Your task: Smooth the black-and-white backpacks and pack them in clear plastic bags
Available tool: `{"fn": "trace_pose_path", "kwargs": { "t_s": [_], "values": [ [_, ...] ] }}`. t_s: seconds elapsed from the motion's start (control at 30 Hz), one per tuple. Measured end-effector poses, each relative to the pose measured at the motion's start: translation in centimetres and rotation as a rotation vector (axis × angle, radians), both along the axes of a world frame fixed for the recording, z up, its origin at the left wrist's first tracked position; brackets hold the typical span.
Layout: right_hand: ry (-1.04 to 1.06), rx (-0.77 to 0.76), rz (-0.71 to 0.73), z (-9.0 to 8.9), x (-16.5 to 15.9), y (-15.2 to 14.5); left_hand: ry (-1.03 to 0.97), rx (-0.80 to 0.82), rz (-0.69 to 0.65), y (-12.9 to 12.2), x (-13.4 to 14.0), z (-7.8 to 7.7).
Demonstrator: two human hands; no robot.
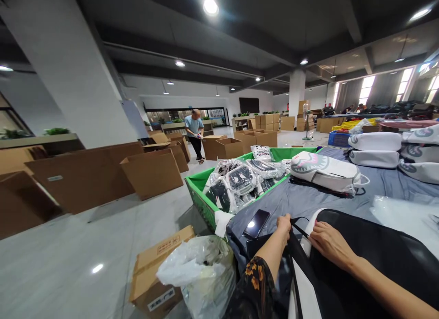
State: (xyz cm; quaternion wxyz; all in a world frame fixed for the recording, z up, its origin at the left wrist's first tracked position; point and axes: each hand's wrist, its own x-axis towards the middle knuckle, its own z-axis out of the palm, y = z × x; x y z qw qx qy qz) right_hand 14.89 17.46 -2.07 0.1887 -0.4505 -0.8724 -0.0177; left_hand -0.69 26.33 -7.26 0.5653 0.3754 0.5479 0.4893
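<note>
A black-and-white backpack (373, 246) lies on the grey cloth of the table, its black panel facing up. My left hand (284, 225) is closed around a thin black strap (299, 227) at the bag's near left side. A short way to the right, my right hand (329, 243) has its fingers bent together at the other end of that strap, against the bag's white edge. Wider black straps hang below, partly hidden by my arms. Beside my left hand rests a dark phone (257, 224).
A green bin (202, 204) holds several plastic-wrapped bags. White shark-face backpacks (325, 172) lie on the table (274, 200). Left of it stand a carton (151, 268) and a plastic sack (206, 273). Beyond, a person (195, 131) stands among open cartons (152, 172).
</note>
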Motion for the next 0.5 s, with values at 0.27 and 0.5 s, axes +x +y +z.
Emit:
{"fn": "trace_pose_path", "kwargs": {
  "t_s": [0.27,0.5],
  "values": [
    [0.267,-0.130,-0.235,3.8,0.0,6.0,-0.148,0.230,-0.351,-2.0,-2.1,9.3],
    [0.489,-0.146,-0.283,5.5,2.7,3.4,-0.173,0.506,-0.431,-4.6,-2.4,13.3]
  ]
}}
